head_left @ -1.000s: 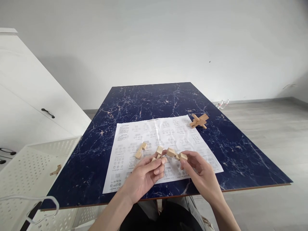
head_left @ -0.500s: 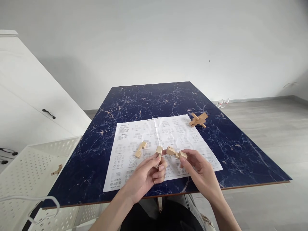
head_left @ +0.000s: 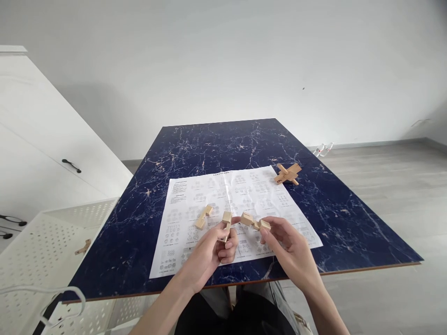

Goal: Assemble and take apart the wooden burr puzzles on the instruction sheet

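Two notched pieces of pale wood are held up over the near half of a printed sheet (head_left: 209, 188), one in each hand. By the left hand (head_left: 209, 253), the left piece (head_left: 226, 217) is pinched between thumb and curled fingers, with its blocky top raised clear of the grip and its lower part partly hidden by the fingers. By the right hand (head_left: 293, 246), the right piece (head_left: 247, 219) is pinched at its near end between thumb and fingers, and its wider far block is pointed toward the left piece. A left fingertip is brought close to that block; whether it is touched cannot be told. The sheet is spread on the blue marbled table (head_left: 216, 144), lightly creased and covered with small diagrams. On it, to the left of the held pieces, a loose notched piece (head_left: 201, 219) is laid. At the sheet's far right corner, a crossed wooden assembly (head_left: 288, 174) is placed. Beside the table on the left, a small wooden piece (head_left: 83, 247) is seen on a perforated white surface (head_left: 31, 246), near a white cable (head_left: 70, 289).
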{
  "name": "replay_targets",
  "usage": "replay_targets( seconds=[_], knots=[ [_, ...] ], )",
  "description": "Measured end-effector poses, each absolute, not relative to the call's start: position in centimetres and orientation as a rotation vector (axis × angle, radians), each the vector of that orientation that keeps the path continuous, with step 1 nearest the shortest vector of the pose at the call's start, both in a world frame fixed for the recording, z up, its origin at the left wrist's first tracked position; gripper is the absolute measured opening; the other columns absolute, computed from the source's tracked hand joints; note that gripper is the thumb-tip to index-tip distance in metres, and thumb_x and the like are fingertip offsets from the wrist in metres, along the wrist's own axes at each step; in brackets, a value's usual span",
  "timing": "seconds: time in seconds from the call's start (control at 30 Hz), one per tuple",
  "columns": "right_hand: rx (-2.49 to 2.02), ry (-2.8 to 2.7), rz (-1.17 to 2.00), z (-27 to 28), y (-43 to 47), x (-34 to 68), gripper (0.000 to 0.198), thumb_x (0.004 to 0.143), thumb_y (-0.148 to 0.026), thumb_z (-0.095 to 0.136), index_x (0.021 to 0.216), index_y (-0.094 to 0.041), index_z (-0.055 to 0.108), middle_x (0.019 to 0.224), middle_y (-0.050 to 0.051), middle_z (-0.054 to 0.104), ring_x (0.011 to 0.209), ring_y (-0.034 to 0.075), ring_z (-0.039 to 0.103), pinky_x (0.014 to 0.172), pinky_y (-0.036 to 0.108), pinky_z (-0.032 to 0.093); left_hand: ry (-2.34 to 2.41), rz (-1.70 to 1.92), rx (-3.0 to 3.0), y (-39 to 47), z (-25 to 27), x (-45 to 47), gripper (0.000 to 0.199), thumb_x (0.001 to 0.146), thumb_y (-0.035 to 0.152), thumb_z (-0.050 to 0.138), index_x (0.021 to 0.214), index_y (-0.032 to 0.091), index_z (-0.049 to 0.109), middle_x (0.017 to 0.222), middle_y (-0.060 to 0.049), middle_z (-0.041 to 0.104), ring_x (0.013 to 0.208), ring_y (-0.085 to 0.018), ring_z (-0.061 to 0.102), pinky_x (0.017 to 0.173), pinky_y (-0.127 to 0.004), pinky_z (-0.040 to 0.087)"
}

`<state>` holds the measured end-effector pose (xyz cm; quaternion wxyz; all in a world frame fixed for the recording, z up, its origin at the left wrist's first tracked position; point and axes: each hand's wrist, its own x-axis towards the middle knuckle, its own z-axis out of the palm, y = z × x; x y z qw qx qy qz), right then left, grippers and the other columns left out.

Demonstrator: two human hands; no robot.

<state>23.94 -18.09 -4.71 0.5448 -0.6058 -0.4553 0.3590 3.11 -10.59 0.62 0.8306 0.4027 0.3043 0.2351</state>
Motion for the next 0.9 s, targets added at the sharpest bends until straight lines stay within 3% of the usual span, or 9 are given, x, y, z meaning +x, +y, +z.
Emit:
replay_targets(
  seconds=[0.33, 0.47, 0.57, 0.9],
  knots=[
    [-1.416, -1.114, 0.850, -4.9, -17.7, 23.6, 0.039, 0.101, -0.056, 0.067, 0.117, -0.020, 0.069, 0.082, 0.005, 0.071, 0.075, 0.022, 0.068, 0.070, 0.033, 0.055, 0.684, 0.557, 0.807, -10.8, 0.2, 2.6, 0.029, 0.103, 0.036, 0.057, 0.128, 0.021, 0.055, 0.079, 0.004, 0.039, 0.061, -0.011, 0.026, 0.060, -0.027, 0.031],
    [-1.415, -1.118, 0.846, -4.7, -17.7, 23.5, 0.041, 0.101, -0.057, 0.066, 0.116, -0.020, 0.070, 0.079, 0.005, 0.070, 0.073, 0.022, 0.068, 0.067, 0.033, 0.054, 0.704, 0.583, 0.818, -11.1, -0.1, 2.5, 0.021, 0.102, 0.038, 0.062, 0.113, 0.021, 0.054, 0.078, 0.005, 0.039, 0.061, -0.010, 0.027, 0.061, -0.027, 0.031],
    [-1.418, -1.114, 0.864, -4.6, -17.6, 23.4, 0.041, 0.101, -0.058, 0.066, 0.117, -0.020, 0.069, 0.080, 0.005, 0.070, 0.074, 0.023, 0.068, 0.068, 0.033, 0.054, 0.712, 0.606, 0.852, -11.4, -0.4, 2.6, 0.027, 0.101, 0.044, 0.066, 0.100, 0.020, 0.053, 0.078, 0.005, 0.039, 0.061, -0.010, 0.027, 0.062, -0.028, 0.032],
    [-1.446, -1.098, 0.894, -4.9, -17.8, 23.5, 0.042, 0.100, -0.058, 0.067, 0.120, -0.021, 0.070, 0.084, 0.006, 0.071, 0.077, 0.024, 0.068, 0.071, 0.035, 0.056, 0.716, 0.642, 0.861, -11.8, -0.3, 2.5, 0.044, 0.101, 0.054, 0.067, 0.127, 0.021, 0.056, 0.078, 0.006, 0.037, 0.061, -0.011, 0.028, 0.062, -0.030, 0.031]
  ],
)
